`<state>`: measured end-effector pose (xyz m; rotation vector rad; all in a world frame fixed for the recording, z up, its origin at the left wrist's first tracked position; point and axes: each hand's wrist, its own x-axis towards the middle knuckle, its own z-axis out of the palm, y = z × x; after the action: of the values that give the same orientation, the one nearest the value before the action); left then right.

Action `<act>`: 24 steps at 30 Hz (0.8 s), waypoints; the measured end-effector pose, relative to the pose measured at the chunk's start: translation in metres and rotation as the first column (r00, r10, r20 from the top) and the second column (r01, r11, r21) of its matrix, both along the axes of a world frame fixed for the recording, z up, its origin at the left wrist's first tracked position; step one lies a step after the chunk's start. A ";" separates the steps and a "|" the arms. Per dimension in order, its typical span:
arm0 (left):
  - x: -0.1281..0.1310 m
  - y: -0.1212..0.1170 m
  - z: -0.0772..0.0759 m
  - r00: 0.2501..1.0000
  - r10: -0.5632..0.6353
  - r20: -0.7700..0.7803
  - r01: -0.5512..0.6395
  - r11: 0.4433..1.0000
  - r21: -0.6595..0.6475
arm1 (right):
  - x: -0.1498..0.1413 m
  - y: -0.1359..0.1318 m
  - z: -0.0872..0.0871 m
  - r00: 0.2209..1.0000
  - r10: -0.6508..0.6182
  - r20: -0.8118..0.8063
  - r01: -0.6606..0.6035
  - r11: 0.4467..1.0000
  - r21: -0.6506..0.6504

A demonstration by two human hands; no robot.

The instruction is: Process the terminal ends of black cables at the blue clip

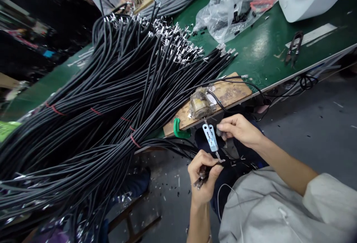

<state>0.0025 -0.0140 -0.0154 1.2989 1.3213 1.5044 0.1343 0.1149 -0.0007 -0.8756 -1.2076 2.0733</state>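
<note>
My left hand (203,176) is closed round a dark cable, whose stripped, silvery end (219,157) pokes out by the thumb, just under a light blue clip (210,139). Dark ends also show in the palm, partly hidden by the fingers. To the right of the clip, my right hand (242,130) is pinched on something small and dark grey (221,132) that I cannot make out. Behind the clip, a tape-wrapped, round, motor-like block (200,104) sits on a wooden board (234,90), with a thin shaft reaching toward the clip.
A large pile of black cables (111,94) with bare silver ends covers the left of the green table (259,53). A green clamp (180,129) grips the board. Beyond lie a plastic bag (223,9), snips (294,48) and a white housing (309,1). Another person's hands work at the far side.
</note>
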 end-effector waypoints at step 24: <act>-0.004 -0.001 -0.006 0.987 -0.040 0.153 0.040 0.999 0.003 | 0.021 -0.015 -0.043 0.966 -0.021 -0.258 -0.023 0.986 -0.165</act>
<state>-0.0016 -0.0153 -0.0210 1.1782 1.1906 1.5433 0.1550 0.0999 -0.0434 -0.6495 -0.9067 2.2331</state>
